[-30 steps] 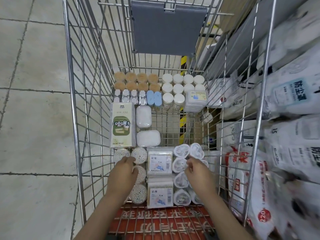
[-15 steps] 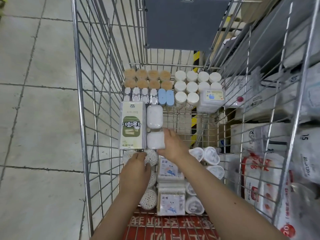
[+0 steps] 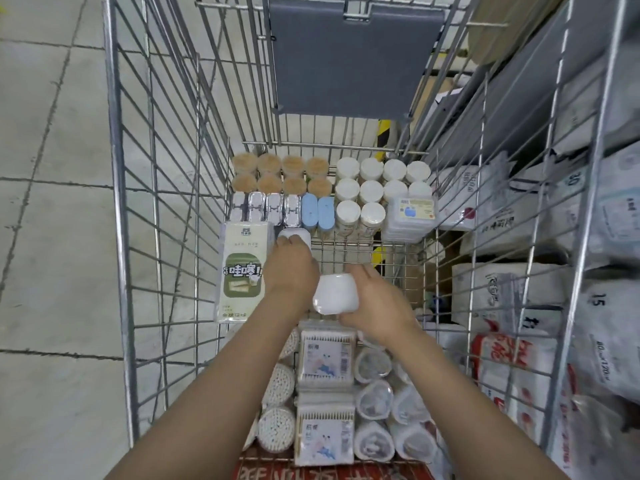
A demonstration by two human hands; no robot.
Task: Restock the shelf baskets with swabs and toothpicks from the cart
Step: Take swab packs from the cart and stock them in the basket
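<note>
Both hands are down in the cart [image 3: 117, 237], picking stock. The right hand [image 3: 375, 308] grips a white box [image 3: 335, 294], lifted clear; just beyond, the left hand [image 3: 290, 263] closes on a second box [image 3: 294, 235]. Next, I judge: lift both out toward the shelf at right.

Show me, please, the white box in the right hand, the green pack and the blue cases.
white box [image 3: 335, 295], head view, its lid.
green pack [image 3: 242, 271], head view, its printed front.
blue cases [image 3: 317, 211], head view, where the two meet.
</note>
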